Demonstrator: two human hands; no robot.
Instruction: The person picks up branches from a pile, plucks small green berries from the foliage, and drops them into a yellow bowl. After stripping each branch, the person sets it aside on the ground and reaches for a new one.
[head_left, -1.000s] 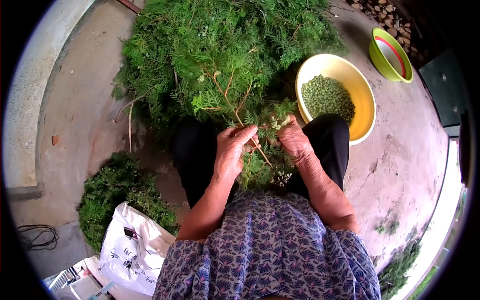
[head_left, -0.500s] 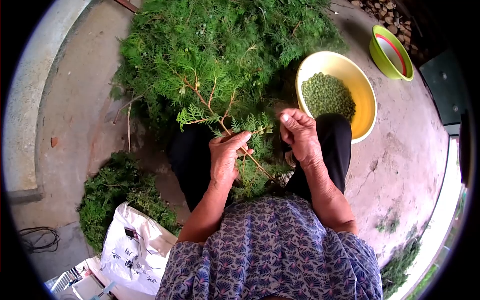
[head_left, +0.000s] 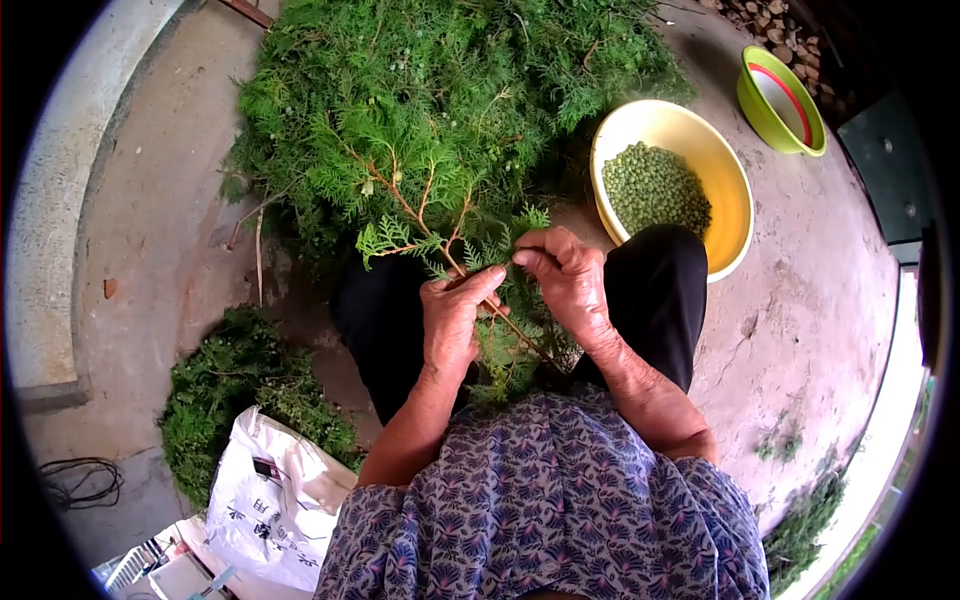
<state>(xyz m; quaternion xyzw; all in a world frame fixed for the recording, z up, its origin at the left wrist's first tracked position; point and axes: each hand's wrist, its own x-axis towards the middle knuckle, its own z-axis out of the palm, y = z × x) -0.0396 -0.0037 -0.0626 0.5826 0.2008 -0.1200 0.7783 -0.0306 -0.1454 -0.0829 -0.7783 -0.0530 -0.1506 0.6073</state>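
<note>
My left hand (head_left: 455,322) is closed round the brown stem of a leafy evergreen branch (head_left: 405,200), which slants up and left from my lap. Thumb and fingers of my right hand (head_left: 570,285) are pinched together beside a small side shoot (head_left: 490,250) of that branch; what lies between the fingertips is hidden. To the right of my right hand, a yellow basin (head_left: 738,195) tilts slightly by my knee. Small round green seed cones (head_left: 655,188) lie heaped in it.
A large heap of evergreen branches (head_left: 430,80) spreads ahead of me. A smaller pile (head_left: 235,390) lies at left beside a white sack (head_left: 270,510). Farther right stands a green basin (head_left: 755,105), near chopped firewood (head_left: 780,30). A black cable (head_left: 80,480) lies coiled at far left.
My right hand has moved left, from beside the basin to the branch's side shoot, with its fingers pinched. My left hand keeps its hold on the branch, nearly still.
</note>
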